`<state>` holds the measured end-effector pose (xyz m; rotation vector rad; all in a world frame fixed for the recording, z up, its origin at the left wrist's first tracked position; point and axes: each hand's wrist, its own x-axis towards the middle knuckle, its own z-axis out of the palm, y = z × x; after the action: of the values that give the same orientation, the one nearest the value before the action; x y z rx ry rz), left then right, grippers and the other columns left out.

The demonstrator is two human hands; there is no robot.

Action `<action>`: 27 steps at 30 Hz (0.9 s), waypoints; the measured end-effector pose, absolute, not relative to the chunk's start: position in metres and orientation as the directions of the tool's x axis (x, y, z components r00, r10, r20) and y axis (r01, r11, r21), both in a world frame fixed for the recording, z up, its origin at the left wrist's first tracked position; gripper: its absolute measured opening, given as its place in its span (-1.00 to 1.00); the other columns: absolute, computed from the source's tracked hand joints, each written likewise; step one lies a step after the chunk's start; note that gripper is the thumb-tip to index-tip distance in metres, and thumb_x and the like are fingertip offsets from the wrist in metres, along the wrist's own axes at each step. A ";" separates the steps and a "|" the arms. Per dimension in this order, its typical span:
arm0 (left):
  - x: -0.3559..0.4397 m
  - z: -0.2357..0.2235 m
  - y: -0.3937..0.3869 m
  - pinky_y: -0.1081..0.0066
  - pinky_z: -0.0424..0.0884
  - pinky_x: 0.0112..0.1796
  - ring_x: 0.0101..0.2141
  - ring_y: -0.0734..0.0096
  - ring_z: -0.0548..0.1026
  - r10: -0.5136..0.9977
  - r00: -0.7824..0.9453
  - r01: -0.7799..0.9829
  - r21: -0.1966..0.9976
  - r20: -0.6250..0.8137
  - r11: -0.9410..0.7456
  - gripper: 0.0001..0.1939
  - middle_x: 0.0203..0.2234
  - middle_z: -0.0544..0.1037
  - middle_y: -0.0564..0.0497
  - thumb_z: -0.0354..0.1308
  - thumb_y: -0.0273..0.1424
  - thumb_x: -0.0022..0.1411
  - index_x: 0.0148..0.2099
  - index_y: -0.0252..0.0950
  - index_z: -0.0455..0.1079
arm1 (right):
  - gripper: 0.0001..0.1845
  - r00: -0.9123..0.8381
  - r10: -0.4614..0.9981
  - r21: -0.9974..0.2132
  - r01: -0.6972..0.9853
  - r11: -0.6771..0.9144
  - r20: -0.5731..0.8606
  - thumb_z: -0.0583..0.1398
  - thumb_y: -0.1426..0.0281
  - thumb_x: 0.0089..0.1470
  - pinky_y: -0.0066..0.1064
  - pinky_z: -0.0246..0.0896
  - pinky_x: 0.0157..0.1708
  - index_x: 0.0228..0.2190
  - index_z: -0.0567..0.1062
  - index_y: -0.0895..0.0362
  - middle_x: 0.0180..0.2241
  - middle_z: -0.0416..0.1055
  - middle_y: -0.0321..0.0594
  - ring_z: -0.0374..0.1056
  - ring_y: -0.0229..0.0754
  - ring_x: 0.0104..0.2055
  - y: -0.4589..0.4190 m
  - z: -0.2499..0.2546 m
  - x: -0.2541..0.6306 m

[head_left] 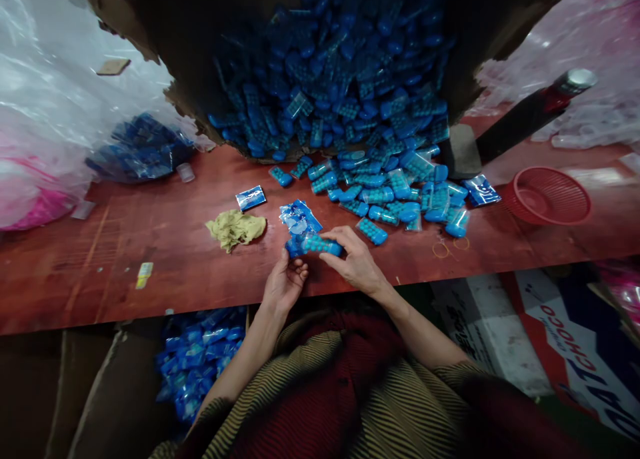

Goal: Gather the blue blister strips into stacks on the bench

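Observation:
Close to the table's front edge, my right hand point(357, 259) grips a small see-through container point(323, 244) with a blue end and turquoise balls inside. My left hand point(286, 282) pinches a small blue printed packet point(296, 247) against the container's left end. Just beyond the hands lies a little pile of blue and white packets point(300, 218). Another flat packet point(251, 197) rests behind a crumpled yellow-green cloth point(236, 228). To the right of my right hand, many similar blue containers point(395, 189) spread over the table.
A torn cardboard box point(150, 19) at the back spills blue containers onto the red table point(190, 286). On the right are a red plastic basket point(550, 196), a dark bottle-like object point(530, 116) and rubber bands point(441, 249). Below the table sits a heap of blue packed items point(200, 352).

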<state>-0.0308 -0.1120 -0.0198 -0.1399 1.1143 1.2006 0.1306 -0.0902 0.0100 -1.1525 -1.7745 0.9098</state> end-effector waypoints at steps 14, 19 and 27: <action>-0.028 -0.013 -0.115 0.56 0.39 -0.57 -0.62 0.51 0.45 0.702 -0.081 -0.779 0.484 -0.708 0.399 -0.76 -0.70 0.42 0.06 0.08 -0.32 0.22 -0.45 -0.35 0.33 | -0.74 -0.229 0.932 -0.909 0.249 0.334 0.280 0.21 0.45 0.00 -0.28 0.23 -0.06 -0.19 0.46 0.12 -0.16 0.33 -0.13 0.31 -0.16 -0.09 -0.098 0.000 0.127; -0.029 -0.016 -0.115 0.52 0.43 -0.55 -0.58 0.44 0.51 0.773 -0.099 -0.725 0.577 -0.626 0.375 -0.81 -0.61 0.52 0.01 0.14 -0.31 0.17 -0.35 -0.36 0.36 | -0.74 -0.255 0.951 -0.964 0.154 0.218 0.174 0.23 0.42 -0.02 -0.27 0.24 -0.06 -0.21 0.48 0.07 -0.17 0.34 -0.20 0.31 -0.17 -0.10 -0.095 -0.005 0.132; -0.030 -0.016 -0.116 0.49 0.47 -0.49 -0.48 0.41 0.55 0.839 -0.138 -0.669 0.674 -0.527 0.313 -0.74 -0.49 0.57 0.06 0.31 -0.30 -0.02 -0.32 -0.31 0.35 | -0.74 -0.212 0.976 -0.985 0.150 0.084 0.051 0.21 0.37 0.00 -0.30 0.39 -0.27 -0.20 0.46 0.05 -0.17 0.33 -0.20 0.37 -0.21 -0.30 -0.103 -0.015 0.123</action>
<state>-0.0301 -0.1159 -0.0163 0.1996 1.0979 1.3159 0.1232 -0.1033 -0.0148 -1.1672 -1.5137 1.2302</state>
